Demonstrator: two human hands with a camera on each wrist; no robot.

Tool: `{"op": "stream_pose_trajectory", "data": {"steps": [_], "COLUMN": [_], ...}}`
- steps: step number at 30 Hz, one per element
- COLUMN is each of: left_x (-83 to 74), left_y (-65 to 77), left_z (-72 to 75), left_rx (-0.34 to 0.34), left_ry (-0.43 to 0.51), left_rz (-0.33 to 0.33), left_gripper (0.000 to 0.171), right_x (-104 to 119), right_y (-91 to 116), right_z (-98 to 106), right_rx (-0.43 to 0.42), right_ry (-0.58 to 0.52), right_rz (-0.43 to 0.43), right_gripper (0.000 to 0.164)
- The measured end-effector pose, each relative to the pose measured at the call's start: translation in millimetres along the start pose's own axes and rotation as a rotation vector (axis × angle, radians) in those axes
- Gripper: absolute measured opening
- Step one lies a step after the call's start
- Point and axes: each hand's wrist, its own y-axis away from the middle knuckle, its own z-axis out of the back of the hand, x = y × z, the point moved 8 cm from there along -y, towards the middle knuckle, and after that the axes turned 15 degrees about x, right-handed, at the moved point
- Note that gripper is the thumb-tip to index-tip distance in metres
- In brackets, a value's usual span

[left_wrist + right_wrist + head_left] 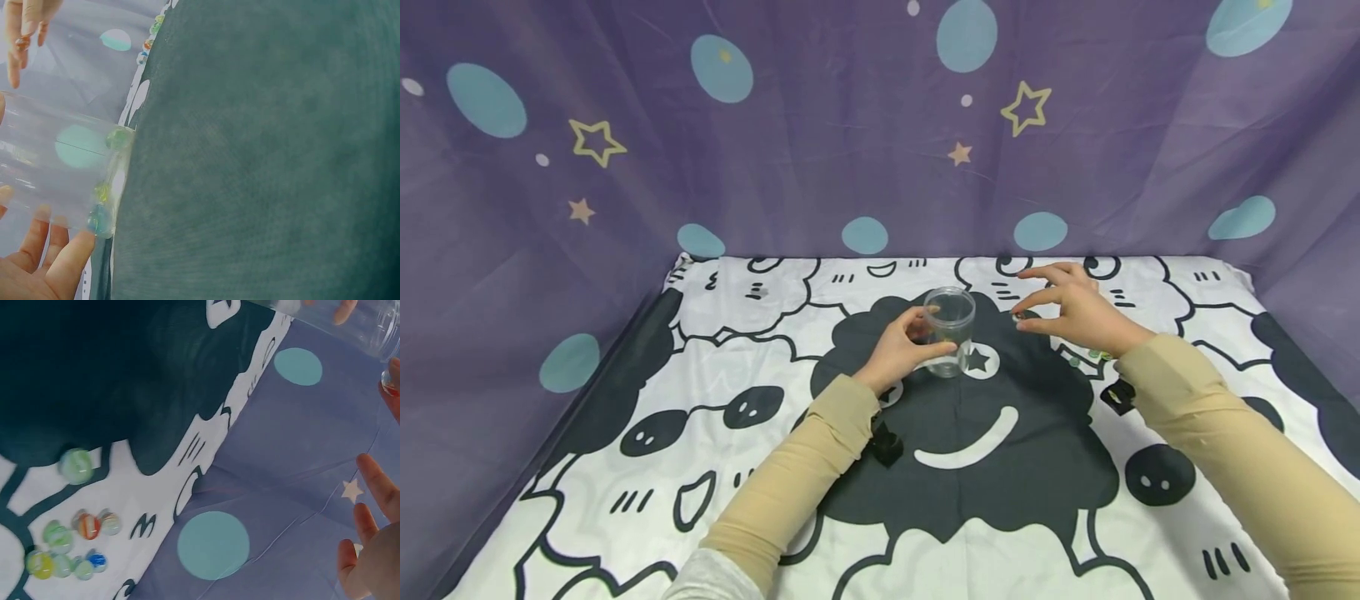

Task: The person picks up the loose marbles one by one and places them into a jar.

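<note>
My left hand (901,350) grips a clear plastic cup (950,323), thumb on one side and fingers on the other. The cup is upright near the middle of the dark patch of the cloth. Through its wall, the left wrist view shows a green marble (117,139), a yellow marble (102,192) and a blue marble (98,220) at the bottom. To the right of the cup, my right hand (1071,312) pinches a clear marble (389,381) with red in it between thumb and a finger. Its other fingers are spread.
Several loose marbles (59,536) lie grouped on the cloth's white part, under the right forearm in the head view. One green marble (76,465) lies apart from them. A purple patterned curtain (820,150) hangs behind the cloth-covered table (955,500).
</note>
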Motion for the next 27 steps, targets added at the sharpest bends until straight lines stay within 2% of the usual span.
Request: {"op": "stream_pose_trajectory", "data": {"steps": [10,17,27], "left_x": [-0.6,0.5,1.5], "left_y": [-1.0,-2.6,-2.2], "left_z": [0.2,-1.3,-0.8], "left_rx": [-0.008,0.007,0.006], "left_ry": [0.015,0.02,0.02], "left_rz": [0.001,0.011,0.011], "left_gripper": [0.059,0.06,0.059], "right_x": [22,29,35], "right_y": [-25,-40,-50], "right_z": [7,9,8], "right_rx": [-0.003,-0.008,-0.029], "right_ry": [-0.001,-0.015,-0.038], "right_rz": [0.072,0.052,0.065], "right_gripper": [0.019,0.019,0.018]}}
